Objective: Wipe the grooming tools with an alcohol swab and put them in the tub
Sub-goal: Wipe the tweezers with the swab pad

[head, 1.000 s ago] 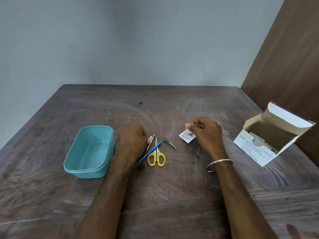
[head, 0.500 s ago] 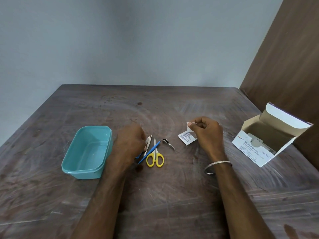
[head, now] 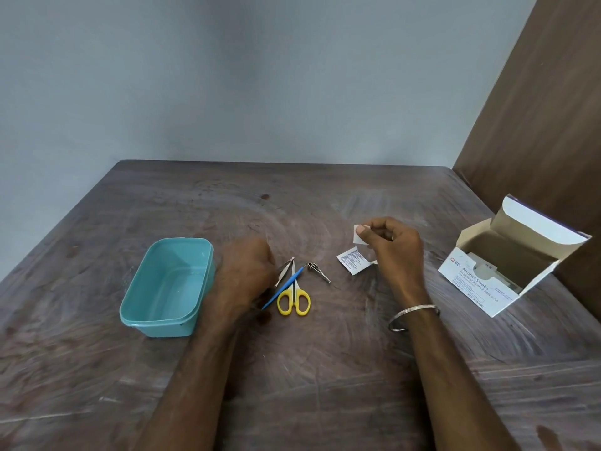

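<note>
Several grooming tools lie mid-table: silver tweezers [head: 285,271], a blue stick [head: 283,291], yellow-handled scissors [head: 293,301] and a small metal nail clipper [head: 318,271]. My left hand [head: 247,271] rests just left of them, its fingers curled onto the near end of the tweezers, which still lie on the wood. A little above the table, my right hand [head: 392,245] pinches a white alcohol swab [head: 358,233]. The torn swab wrapper [head: 353,261] lies just below it. The teal tub [head: 140,301] stands empty, left of my left hand.
An open white box of alcohol swabs [head: 471,281] stands at the right, its lid flipped up, close to a brown wooden panel [head: 536,125]. The dark wooden table [head: 325,369] reaches to a grey wall at the back. A metal bangle [head: 413,315] circles my right wrist.
My right hand has risen slightly with the swab, so it is now apart from the wrapper on the table. My left hand has stayed by the tools.
</note>
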Motion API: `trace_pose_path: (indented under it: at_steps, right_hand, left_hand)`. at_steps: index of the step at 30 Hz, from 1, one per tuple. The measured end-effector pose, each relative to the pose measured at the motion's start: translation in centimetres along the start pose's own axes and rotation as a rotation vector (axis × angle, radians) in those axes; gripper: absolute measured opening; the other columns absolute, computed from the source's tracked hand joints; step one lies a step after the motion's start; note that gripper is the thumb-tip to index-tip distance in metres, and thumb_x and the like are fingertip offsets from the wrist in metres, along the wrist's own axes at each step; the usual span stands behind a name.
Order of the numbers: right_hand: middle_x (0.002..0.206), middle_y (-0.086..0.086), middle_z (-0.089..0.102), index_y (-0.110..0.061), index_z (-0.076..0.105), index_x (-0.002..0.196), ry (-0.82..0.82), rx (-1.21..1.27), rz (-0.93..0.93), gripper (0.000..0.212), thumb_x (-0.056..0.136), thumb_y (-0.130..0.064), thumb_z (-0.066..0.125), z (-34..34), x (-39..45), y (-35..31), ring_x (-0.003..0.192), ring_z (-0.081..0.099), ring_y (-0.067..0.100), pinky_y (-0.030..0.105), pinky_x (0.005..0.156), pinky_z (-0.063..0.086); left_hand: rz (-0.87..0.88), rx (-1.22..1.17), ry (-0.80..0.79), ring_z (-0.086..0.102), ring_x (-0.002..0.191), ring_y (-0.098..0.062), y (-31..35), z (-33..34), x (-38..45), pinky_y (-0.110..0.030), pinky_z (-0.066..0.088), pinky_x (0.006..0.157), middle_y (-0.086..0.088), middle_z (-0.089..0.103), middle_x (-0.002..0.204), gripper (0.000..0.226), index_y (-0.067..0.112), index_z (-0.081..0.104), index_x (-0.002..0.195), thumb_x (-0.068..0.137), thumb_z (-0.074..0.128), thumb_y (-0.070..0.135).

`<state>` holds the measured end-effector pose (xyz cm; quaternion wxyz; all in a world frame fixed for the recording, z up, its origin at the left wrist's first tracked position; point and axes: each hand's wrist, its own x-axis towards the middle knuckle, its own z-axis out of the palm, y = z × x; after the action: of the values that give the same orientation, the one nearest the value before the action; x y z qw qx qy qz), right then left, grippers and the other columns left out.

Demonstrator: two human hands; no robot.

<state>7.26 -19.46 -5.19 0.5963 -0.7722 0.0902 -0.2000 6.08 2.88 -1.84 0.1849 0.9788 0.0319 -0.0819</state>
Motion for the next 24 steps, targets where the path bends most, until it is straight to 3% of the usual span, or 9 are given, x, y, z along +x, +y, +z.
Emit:
trace_pose_path:
  at_steps: [5, 9, 14, 18, 24]
  right_hand:
    - [0.069, -0.001, 0.071, -0.015, 0.074, 0.088, -0.083, 0.155, -0.019, 0.010, 0.087, -0.005, 0.073, 0.1, -0.5, -0.9, 0.052, 0.061, 0.003, 0.014, 0.052, 0.046]
    - [0.083, -0.004, 0.075, -0.012, 0.077, 0.104, -0.114, 0.122, -0.117, 0.019, 0.088, -0.004, 0.071, 0.9, -0.9, -1.3, 0.063, 0.065, -0.002, 0.011, 0.061, 0.049]
    - [0.074, 0.001, 0.073, -0.016, 0.074, 0.094, -0.206, 0.191, -0.102, 0.014, 0.091, -0.003, 0.068, 1.8, -0.7, -2.3, 0.060, 0.069, 0.011, 0.021, 0.050, 0.048]
    - [0.075, 0.004, 0.075, -0.017, 0.074, 0.091, -0.324, 0.215, -0.087, 0.013, 0.089, -0.004, 0.071, 2.5, -0.2, -3.0, 0.065, 0.073, 0.023, 0.029, 0.053, 0.052]
    - [0.074, 0.004, 0.075, -0.015, 0.076, 0.095, -0.345, 0.187, -0.075, 0.011, 0.085, -0.008, 0.076, 2.9, 0.1, -2.4, 0.058, 0.068, 0.019, 0.028, 0.051, 0.052]
  left_hand:
    - [0.018, -0.133, 0.119, 0.064, 0.073, -0.016, -0.2, 0.3, 0.6, -0.026, 0.044, 0.059, -0.005, 0.070, 0.076, 0.011, 0.014, 0.074, 0.078, 0.085, 0.065, 0.014]
    - [0.112, -0.489, 0.209, 0.055, 0.065, -0.001, 0.9, 0.6, 0.3, -0.016, 0.035, 0.056, 0.009, 0.065, 0.074, 0.011, 0.019, 0.075, 0.089, 0.092, 0.064, 0.017]
    - [0.182, -0.702, 0.162, 0.060, 0.070, -0.012, 1.5, 1.8, 0.3, -0.025, 0.047, 0.063, 0.001, 0.069, 0.077, 0.015, 0.015, 0.074, 0.089, 0.093, 0.060, 0.010]
    - [0.240, -0.710, 0.232, 0.058, 0.063, -0.008, 1.7, 2.4, 0.4, -0.028, 0.051, 0.062, 0.002, 0.068, 0.074, 0.015, 0.020, 0.072, 0.089, 0.097, 0.059, 0.018]
    - [0.254, -0.765, 0.292, 0.054, 0.056, -0.003, 1.6, 2.7, 0.6, -0.025, 0.046, 0.060, 0.003, 0.068, 0.067, 0.018, 0.017, 0.075, 0.084, 0.095, 0.063, 0.023]
